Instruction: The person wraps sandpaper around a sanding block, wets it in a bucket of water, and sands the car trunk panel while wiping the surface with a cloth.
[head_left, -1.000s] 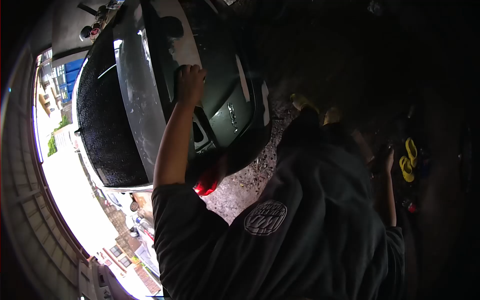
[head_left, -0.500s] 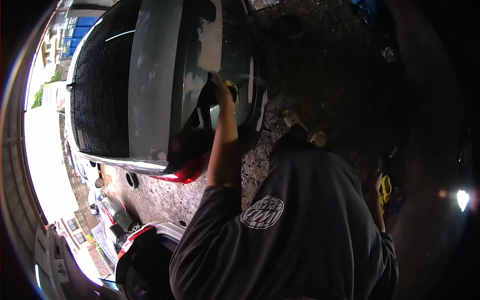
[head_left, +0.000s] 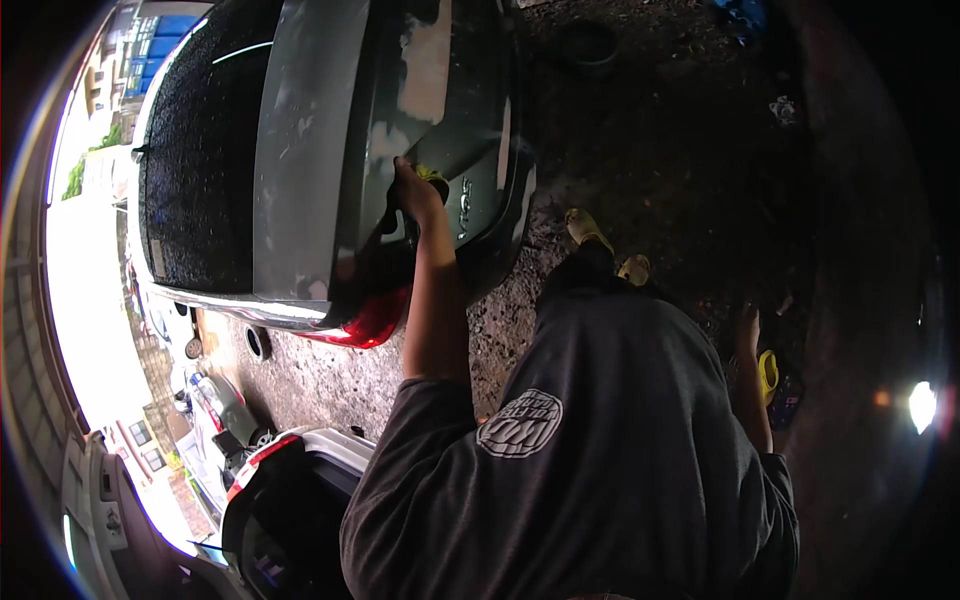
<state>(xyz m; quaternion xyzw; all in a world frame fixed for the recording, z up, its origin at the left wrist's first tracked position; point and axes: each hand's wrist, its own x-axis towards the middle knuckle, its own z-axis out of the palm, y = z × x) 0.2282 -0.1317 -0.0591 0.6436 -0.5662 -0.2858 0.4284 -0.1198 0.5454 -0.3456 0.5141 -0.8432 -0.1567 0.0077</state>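
My left hand (head_left: pixel 418 197) is closed around a small yellow-and-dark object (head_left: pixel 433 179), partly hidden by the fingers, against the rear of a dark car (head_left: pixel 480 150). Beside it the panel has pale beige and whitish patches (head_left: pixel 424 75), and raised lettering (head_left: pixel 464 208) sits to the right of the hand. My right hand (head_left: pixel 749 325) hangs low on the right in deep shade; its fingers are too dark to make out.
A red tail light (head_left: pixel 378 318) is below my left arm. Another car with an open rear (head_left: pixel 300 500) stands at the lower left. A tire (head_left: pixel 257 342) lies on rough ground (head_left: pixel 330 385). Yellow footwear (head_left: pixel 768 375) is near my right hand, and a black basin (head_left: pixel 585 45) is at the top.
The view has shifted, bringing the second car into sight. Over the last half second my left hand has moved slightly left on the panel, uncovering the lettering.
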